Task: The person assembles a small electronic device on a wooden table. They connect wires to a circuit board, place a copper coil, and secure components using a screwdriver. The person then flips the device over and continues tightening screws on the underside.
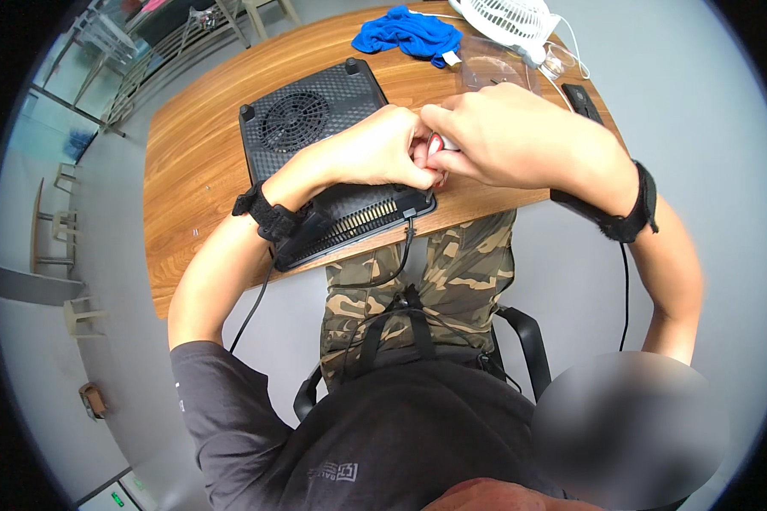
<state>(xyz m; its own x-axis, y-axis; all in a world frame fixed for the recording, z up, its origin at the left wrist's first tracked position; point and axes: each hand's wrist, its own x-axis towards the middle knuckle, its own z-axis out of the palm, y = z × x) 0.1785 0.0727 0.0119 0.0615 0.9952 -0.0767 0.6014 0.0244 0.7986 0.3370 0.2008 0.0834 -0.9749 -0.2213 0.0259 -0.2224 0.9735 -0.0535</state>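
A black panel-like device [345, 94] with a round fan grille and small feet lies on the wooden table [198, 162]. It resembles an upturned laptop cooling pad. My left hand [379, 149] reaches over its right side, fingers closed and bunched together near the corner; what they grip is hidden. Pressed close against those fingertips, my right hand [516, 136] is closed round a small red-and-white object [435, 145], mostly covered by the fingers. A black cable [409, 243] leaves the device's near edge and hangs toward my lap.
A blue cloth [407, 34] lies at the table's far edge, beside a white fan [511, 21] with its cord. Near my right hand are a clear plastic bag [486, 68] and a black elongated object [581, 102]. Chair armrests flank my legs.
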